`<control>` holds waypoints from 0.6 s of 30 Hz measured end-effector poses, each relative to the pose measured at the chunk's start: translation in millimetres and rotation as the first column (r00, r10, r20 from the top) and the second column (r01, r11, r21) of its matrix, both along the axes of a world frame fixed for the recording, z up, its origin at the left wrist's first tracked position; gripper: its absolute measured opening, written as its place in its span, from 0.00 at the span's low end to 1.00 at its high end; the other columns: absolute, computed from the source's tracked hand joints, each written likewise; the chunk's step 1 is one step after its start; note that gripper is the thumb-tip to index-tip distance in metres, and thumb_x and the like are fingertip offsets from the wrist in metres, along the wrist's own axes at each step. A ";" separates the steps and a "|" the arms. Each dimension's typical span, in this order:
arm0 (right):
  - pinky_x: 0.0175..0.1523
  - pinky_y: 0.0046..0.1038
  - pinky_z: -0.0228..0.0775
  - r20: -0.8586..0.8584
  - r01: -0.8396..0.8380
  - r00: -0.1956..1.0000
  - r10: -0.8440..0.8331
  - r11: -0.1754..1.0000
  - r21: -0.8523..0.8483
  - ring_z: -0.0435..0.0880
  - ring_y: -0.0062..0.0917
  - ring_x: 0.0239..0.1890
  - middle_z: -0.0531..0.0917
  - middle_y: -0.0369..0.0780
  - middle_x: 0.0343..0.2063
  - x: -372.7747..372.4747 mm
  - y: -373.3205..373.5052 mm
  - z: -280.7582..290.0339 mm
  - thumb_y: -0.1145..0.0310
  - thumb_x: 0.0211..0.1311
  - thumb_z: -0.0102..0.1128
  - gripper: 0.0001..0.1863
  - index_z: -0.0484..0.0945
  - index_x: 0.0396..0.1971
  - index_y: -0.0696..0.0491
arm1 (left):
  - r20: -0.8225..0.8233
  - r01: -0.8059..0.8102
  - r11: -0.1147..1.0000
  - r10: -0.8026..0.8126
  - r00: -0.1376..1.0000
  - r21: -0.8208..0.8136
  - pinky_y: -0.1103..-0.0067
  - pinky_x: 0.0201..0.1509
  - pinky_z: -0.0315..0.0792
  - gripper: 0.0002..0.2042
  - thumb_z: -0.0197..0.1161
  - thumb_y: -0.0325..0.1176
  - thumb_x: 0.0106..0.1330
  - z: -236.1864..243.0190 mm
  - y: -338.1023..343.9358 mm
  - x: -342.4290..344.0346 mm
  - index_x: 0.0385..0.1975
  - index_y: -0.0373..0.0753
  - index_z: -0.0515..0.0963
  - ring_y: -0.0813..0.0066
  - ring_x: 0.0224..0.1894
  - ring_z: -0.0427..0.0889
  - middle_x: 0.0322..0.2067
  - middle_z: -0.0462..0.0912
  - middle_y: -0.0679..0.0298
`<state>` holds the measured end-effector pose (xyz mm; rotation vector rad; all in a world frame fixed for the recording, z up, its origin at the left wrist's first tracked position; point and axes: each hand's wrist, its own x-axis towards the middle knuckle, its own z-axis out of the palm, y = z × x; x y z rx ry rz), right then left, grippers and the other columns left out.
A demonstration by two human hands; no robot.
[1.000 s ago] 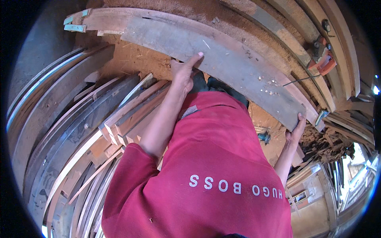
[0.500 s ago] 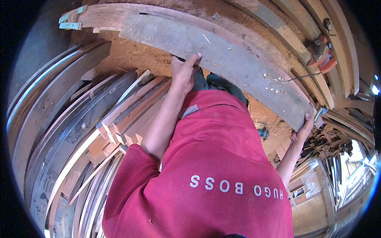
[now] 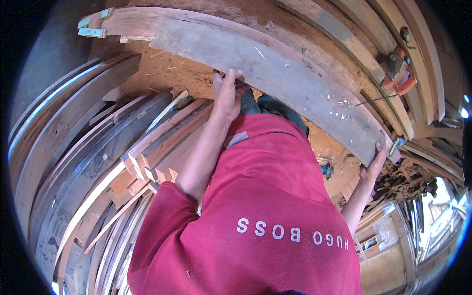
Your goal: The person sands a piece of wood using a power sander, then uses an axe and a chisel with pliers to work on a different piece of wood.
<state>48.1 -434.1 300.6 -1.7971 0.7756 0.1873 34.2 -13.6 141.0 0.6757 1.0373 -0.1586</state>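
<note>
A long grey wooden board (image 3: 275, 73) with wood chips on its face lies across the front of me, against a longer pinkish plank (image 3: 132, 19). My left hand (image 3: 227, 96) is closed on the board's near edge, left of its middle, thumb on top and the other fingers partly hidden beneath. At the right end, my right hand (image 3: 373, 164) grips the board's corner, its thumb on the upper face and its fingers under the edge. A thin dark rod or cord (image 3: 376, 100) reaches the board's far edge near the right.
An orange-red tool (image 3: 405, 78) sits on long beams (image 3: 339, 34) at the far right. Many planks (image 3: 73, 128) are stacked at my left. Scrap wood (image 3: 408, 179) is piled at the right, and a teal tool (image 3: 327, 169) lies on the dusty floor.
The left hand's thumb has shifted slightly left and down along the board's edge. The right hand keeps its hold at the end. The view has moved a little.
</note>
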 end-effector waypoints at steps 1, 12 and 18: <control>0.61 0.33 0.69 -0.014 0.023 1.000 -0.022 1.000 0.019 0.76 0.34 0.58 0.74 0.45 0.59 -1.6 -1.2 -0.8 0.57 0.61 0.56 0.34 0.67 0.66 0.56 | -0.005 -0.009 1.000 0.009 1.000 0.026 0.64 0.49 0.75 0.21 0.61 0.33 0.59 3.7 -0.1 0.9 0.51 0.44 0.63 0.68 0.45 0.75 0.46 0.71 0.63; 0.20 0.20 0.74 -0.550 0.379 0.825 -0.130 0.849 0.368 0.84 0.22 0.27 0.86 0.35 0.35 -25.2 -62.2 -43.0 0.51 0.64 0.58 0.19 0.79 0.47 0.49 | 0.210 -0.063 0.991 0.037 0.977 0.121 0.67 0.48 0.85 0.34 0.57 0.27 0.71 8.6 -3.2 19.2 0.72 0.39 0.45 0.66 0.47 0.81 0.52 0.71 0.55; 0.10 0.16 0.68 -0.582 0.485 0.783 -0.217 0.799 0.355 0.85 0.24 0.23 0.86 0.39 0.30 -36.8 -52.4 -62.8 0.51 0.66 0.55 0.19 0.79 0.44 0.51 | 0.107 -0.022 0.986 0.005 0.994 0.163 0.69 0.48 0.85 0.34 0.61 0.23 0.68 -3.2 -4.5 23.7 0.70 0.36 0.50 0.65 0.49 0.80 0.55 0.68 0.51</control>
